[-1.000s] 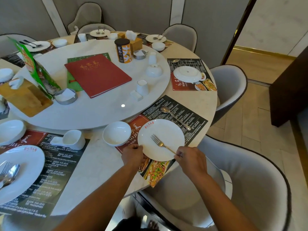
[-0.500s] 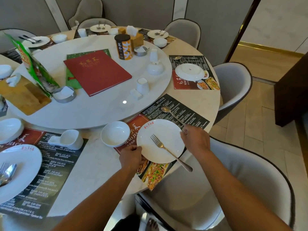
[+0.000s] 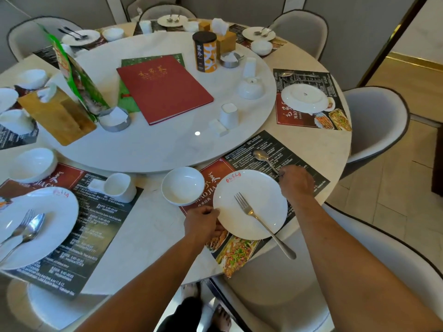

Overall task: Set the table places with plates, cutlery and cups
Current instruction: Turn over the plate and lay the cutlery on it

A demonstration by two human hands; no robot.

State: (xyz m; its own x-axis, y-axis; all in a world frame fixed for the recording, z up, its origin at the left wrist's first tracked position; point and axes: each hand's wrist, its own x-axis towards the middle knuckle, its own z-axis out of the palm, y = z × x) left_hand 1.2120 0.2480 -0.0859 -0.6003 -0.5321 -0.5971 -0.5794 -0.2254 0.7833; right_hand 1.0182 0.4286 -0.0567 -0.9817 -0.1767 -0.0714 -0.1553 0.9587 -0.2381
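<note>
**Plate steadied, spoon in reach**

Left hand (image 3: pixel 203 224) pinches the plate (image 3: pixel 249 202) rim; a fork (image 3: pixel 261 224) lies across it. Right hand (image 3: pixel 296 182) curls on the spoon (image 3: pixel 263 158) handle, apparently gripping, fingers hidden. Bowl (image 3: pixel 183 186) beyond the left hand.

On the round turntable (image 3: pixel 153 149) before me lay a red menu book (image 3: pixel 165 88), with a green leaflet (image 3: pixel 151 60) under it. Behind it stood a black and orange tin (image 3: pixel 205 52), beside a wooden tissue box (image 3: pixel 225 41). A grey chair (image 3: pixel 376 123) stood near the table
</note>
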